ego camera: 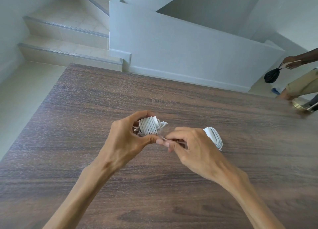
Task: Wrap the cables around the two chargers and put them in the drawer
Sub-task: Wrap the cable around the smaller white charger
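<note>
Gripping wrapped charger (149, 128), coils upright, left hand (128, 139)

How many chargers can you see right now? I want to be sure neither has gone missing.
2. One wrapped charger is gripped in the left hand; the second charger lies on the table, partly hidden behind the right hand. No drawer is in view.

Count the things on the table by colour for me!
White chargers with wrapped cables: 2, one held in the left hand, one lying on the table
Gold and dark object at the table's far right edge: 1
Total: 3
</note>
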